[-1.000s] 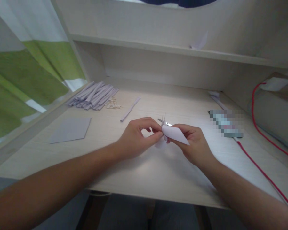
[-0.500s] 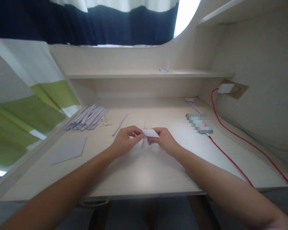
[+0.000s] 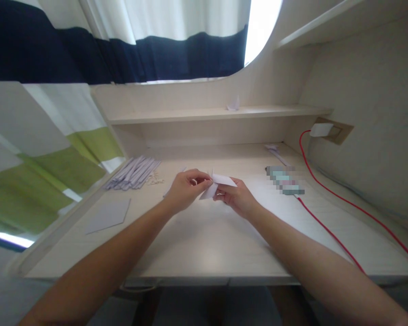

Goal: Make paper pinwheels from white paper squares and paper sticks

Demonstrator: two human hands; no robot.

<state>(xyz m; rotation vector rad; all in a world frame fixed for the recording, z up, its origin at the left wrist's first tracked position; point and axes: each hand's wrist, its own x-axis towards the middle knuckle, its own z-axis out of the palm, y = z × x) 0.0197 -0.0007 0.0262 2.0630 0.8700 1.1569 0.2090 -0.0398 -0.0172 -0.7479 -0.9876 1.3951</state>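
Observation:
A white paper pinwheel (image 3: 223,180), with folded blades pointing up, right and down, is held between my two hands above the desk. My left hand (image 3: 189,188) pinches it near its middle with thumb and forefinger. From the right, my right hand (image 3: 237,195) grips it, its fingers curled beneath the blades and partly hidden by them. Behind my left hand a thin paper stick (image 3: 182,170) lies on the desk, mostly covered by the hand. Further left is a pile of rolled paper sticks (image 3: 134,173), beside several small pale pieces (image 3: 155,179).
A square sheet of paper (image 3: 109,214) lies on the left of the desk (image 3: 190,253). On the right are a blurred-out phone (image 3: 285,181) with a red cable (image 3: 326,228) and a folded paper piece on a stick (image 3: 277,155). Another folded paper (image 3: 233,104) stands on the shelf (image 3: 190,117).
Both hands have risen slightly and moved right with the pinwheel, which is turned so more of its blades show. The whole view has shifted a little as the head tilted.

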